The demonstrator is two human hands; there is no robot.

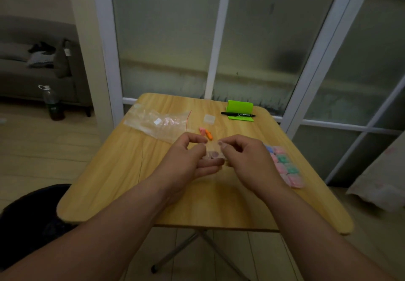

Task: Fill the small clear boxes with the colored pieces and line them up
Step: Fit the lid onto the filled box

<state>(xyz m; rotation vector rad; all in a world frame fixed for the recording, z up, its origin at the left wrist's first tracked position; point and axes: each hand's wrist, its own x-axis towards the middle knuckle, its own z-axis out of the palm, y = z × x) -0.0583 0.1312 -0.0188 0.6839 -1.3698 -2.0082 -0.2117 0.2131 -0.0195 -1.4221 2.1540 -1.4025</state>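
- Frosted glass partition [164, 39] with white frames fills my view behind the work area.
- Wooden folding table [131, 182] stands in front of it, and everything below sits on or over it.
- Crumpled clear plastic bag [157, 123] lies at the far left of the tabletop, with a thin red line along one edge.
- Left hand [188, 160] is over the table's middle, turned partly palm-up. Its lower fingers lie under the held clear box [213, 154] and its thumb and forefinger are curled in at the box's left side.
- Right hand [247, 158] is just beside it, fingers curled, pinching the same box at its right upper edge.
- Filled boxes [285, 166] sit in a double row by the right edge, touching one another, showing pink, green and blue.
- Green stand [240, 107] is at the far right corner, with a black marker [237, 114] lying across its base.
- The held clear box is off the table between both hands. Pinkish round shapes show through it; I cannot tell whether its lid is on.
- Spare clear box [209, 119] rests beyond the hands, left of the stand.
- Loose pieces [206, 132], one pink and one orange, lie touching each other between the spare box and the hands.
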